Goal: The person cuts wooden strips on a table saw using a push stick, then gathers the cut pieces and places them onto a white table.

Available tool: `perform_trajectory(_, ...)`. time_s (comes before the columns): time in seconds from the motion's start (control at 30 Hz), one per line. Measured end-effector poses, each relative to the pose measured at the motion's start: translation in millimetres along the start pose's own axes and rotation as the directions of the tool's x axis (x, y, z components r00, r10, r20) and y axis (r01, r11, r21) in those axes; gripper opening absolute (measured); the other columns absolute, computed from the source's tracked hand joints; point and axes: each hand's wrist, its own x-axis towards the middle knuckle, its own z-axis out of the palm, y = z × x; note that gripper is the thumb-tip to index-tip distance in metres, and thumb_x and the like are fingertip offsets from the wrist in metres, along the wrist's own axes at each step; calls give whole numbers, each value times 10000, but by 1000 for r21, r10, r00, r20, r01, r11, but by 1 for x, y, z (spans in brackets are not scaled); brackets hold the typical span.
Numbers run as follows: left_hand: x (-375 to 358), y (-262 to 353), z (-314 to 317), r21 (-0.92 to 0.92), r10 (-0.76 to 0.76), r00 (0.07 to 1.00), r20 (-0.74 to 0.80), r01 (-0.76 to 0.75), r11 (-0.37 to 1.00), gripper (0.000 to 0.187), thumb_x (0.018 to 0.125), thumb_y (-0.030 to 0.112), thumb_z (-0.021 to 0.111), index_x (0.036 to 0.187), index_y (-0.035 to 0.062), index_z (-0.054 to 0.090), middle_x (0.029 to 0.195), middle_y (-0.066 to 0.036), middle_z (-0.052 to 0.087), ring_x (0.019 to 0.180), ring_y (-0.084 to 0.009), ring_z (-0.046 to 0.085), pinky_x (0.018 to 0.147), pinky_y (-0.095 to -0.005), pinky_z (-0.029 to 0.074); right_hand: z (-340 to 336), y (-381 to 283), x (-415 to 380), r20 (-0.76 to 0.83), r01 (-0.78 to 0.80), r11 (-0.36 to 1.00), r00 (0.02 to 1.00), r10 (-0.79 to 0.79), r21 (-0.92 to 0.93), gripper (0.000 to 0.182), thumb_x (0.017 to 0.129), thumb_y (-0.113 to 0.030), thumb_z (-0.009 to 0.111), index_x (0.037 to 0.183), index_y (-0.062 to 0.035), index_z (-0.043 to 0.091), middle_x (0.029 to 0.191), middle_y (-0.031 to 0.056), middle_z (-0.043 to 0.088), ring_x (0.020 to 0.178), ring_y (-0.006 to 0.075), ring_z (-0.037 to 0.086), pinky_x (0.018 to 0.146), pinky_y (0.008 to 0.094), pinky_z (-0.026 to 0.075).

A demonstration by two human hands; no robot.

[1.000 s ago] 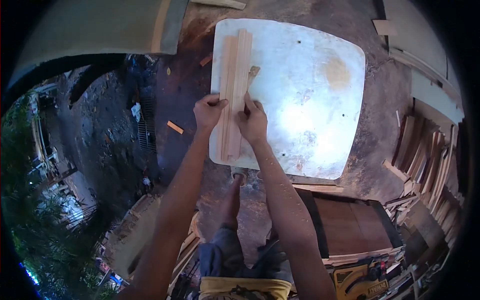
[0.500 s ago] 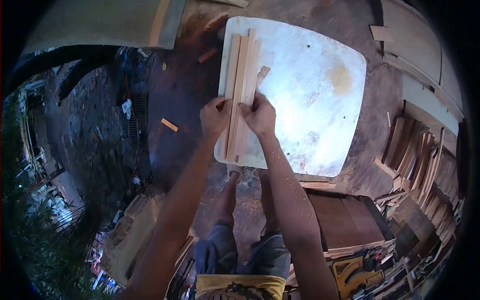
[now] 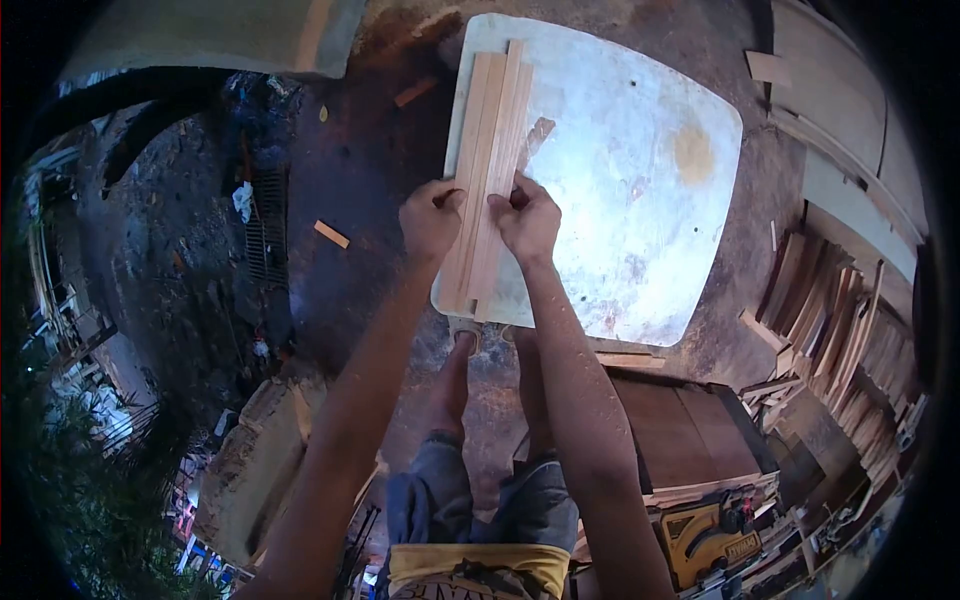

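Observation:
Several long, pale wood strips (image 3: 487,130) lie side by side along the left part of a white, round-cornered tabletop (image 3: 620,200). One strip in the bundle reaches farther at both ends than its neighbours. My left hand (image 3: 430,222) is closed at the outer left edge of the strips, thumb and curled fingers against the wood. On the opposite edge my right hand (image 3: 528,225) pinches in the same way, its thumb on top of the strips. The undersides of the strips and some fingertips are hidden.
A small wood offcut (image 3: 332,234) lies on the dark floor at left, near a drain grate (image 3: 266,225). Stacked boards (image 3: 830,320) lean at right. A yellow power tool (image 3: 705,545) and brown panels (image 3: 690,430) are at lower right.
The strips now sit closer together, with the dark gap between them narrowed. Both hands stay at the edges. The whole view has shifted slightly.

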Motion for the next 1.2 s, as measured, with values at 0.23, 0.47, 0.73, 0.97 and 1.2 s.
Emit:
perform_trajectory(0.23, 2, 15, -1, 150, -78, 993, 84, 65, 986, 370, 660, 157, 865, 930, 34, 644, 763, -98, 691, 675, -182, 668, 621, -312, 519, -6, 0, -12, 30, -84, 996, 996, 85, -13, 442, 736, -130, 751, 1159, -31, 664, 797, 118, 666, 685, 202, 640, 692, 324, 524)
perform_trajectory(0.47, 13, 7, -1, 177, -158, 972, 176, 126, 976, 413, 643, 200, 887, 928, 34, 638, 763, -88, 685, 665, -159, 656, 624, -311, 517, -2, -19, 13, -312, 219, 907, 888, -338, -359, 560, 679, -265, 833, 1122, 16, 636, 782, 124, 658, 722, 249, 654, 721, 339, 534)
perform_trajectory(0.73, 16, 10, -5, 152, -153, 970, 189, 125, 980, 429, 628, 207, 898, 932, 43, 646, 736, -71, 674, 656, -143, 644, 624, -291, 512, -19, -21, 42, -4, -107, 982, 994, 108, -158, 445, 687, -264, 802, 1000, 9, 643, 874, 173, 701, 804, 305, 688, 765, 366, 536)
perform_trajectory(0.97, 14, 13, -8, 117, -149, 974, 172, 130, 985, 431, 621, 186, 890, 931, 26, 637, 732, -105, 694, 644, -183, 675, 610, -306, 513, 6, -12, 27, -76, 208, 934, 968, -239, -292, 206, 826, -174, 611, 891, 18, 646, 802, 211, 636, 755, 363, 638, 729, 438, 518)
perform_trajectory(1.2, 16, 12, 0, 99, -106, 986, 128, 94, 991, 368, 682, 193, 834, 936, 20, 632, 726, -120, 669, 657, -223, 659, 647, -346, 517, 7, -22, -2, -186, -75, 942, 982, 13, -328, 342, 898, -339, 597, 974, -7, 628, 926, 194, 615, 800, 384, 639, 720, 454, 521)
